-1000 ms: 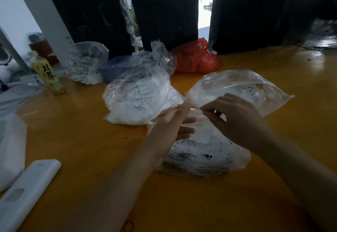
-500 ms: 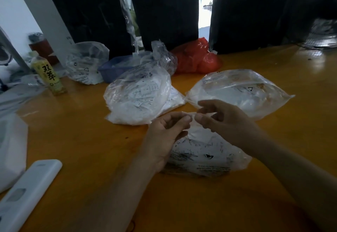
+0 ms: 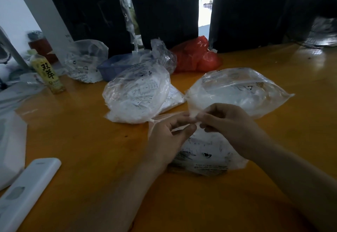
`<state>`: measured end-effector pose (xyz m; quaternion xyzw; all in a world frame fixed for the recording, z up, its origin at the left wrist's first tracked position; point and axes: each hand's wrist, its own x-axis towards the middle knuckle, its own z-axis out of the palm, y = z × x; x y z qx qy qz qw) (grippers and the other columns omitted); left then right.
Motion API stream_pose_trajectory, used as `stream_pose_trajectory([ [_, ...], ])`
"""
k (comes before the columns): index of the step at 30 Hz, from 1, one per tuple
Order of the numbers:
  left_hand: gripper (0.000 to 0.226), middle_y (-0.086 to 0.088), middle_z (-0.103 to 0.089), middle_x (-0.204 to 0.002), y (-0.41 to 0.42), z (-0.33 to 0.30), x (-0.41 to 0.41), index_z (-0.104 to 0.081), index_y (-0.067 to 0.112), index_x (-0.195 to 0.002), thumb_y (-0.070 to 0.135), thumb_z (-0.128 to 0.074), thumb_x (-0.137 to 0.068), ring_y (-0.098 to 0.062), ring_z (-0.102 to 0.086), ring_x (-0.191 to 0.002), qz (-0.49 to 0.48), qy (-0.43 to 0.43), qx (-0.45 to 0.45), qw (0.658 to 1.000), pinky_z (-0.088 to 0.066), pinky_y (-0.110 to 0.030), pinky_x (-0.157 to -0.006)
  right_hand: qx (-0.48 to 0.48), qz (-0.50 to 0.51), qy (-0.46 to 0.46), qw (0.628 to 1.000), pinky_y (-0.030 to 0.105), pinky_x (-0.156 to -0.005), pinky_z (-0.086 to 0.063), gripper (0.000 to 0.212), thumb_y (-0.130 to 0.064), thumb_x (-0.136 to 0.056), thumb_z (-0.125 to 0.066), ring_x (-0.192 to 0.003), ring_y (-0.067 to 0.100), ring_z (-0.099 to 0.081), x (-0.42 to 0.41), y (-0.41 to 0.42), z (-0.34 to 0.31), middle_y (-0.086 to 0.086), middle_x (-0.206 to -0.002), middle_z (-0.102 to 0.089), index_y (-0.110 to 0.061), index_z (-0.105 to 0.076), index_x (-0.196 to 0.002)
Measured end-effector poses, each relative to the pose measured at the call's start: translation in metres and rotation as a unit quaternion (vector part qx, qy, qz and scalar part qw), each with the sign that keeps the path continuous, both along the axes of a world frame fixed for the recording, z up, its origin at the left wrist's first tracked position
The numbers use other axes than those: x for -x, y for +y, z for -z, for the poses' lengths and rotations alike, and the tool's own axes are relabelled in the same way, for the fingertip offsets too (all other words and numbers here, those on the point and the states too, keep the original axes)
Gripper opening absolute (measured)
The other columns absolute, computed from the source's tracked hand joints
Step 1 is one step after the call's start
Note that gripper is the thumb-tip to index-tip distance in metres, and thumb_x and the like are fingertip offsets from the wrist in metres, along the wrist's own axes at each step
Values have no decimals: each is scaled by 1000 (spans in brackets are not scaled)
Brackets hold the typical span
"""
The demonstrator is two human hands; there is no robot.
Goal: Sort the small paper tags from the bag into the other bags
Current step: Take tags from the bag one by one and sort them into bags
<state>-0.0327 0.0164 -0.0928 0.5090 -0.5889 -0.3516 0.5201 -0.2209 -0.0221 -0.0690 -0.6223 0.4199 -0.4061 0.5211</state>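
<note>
Tag (image 3: 196,118) pinched between both hands, fingertips meeting

Near bag (image 3: 204,151) partly hidden behind hands; tag print unreadable.

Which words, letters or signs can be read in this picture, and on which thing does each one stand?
"双萃": label of the yellow bottle.
"XS" and "S": paper tags inside the middle clear bag.
Triangle sign: right clear bag.
Print on the near bag and the far left bag: too blurred to read.
</note>
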Motion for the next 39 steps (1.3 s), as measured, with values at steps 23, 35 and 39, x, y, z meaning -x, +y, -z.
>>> stream_pose_trajectory([
  [23,16,-21,-78,-101,-3,-8,-10,-64,-1,-105,-3,-69,-90,-30,-79,-94,14,416,-150,897,-61,-19,-67,233,19,485,843,27,-89,-43,42,-55,-93,-63,-99,10,-50,0,-9,16,-6,-128,-49,-38,-62,-131],
  [35,28,-21,-78,-101,-4,-1,-6,-77,1,-100,11,-78,-74,-25,-78,-93,3,375,-122,919,-61,-22,-73,256,-12,468,846,17,-74,-40,12,-40,-96,-65,-90,3,-58,7,-6,6,-19,-98,-58,-34,-75,-100],
  [39,36,-22,-78,-103,-4,-3,-7,-71,-2,-109,5,-75,-74,-28,-79,-93,5,410,-130,903,-61,-20,-72,201,82,314,924,13,-58,-40,14,-39,-98,-62,-68,-2,-63,16,-9,0,-16,-70,-64,-33,-66,-86],
])
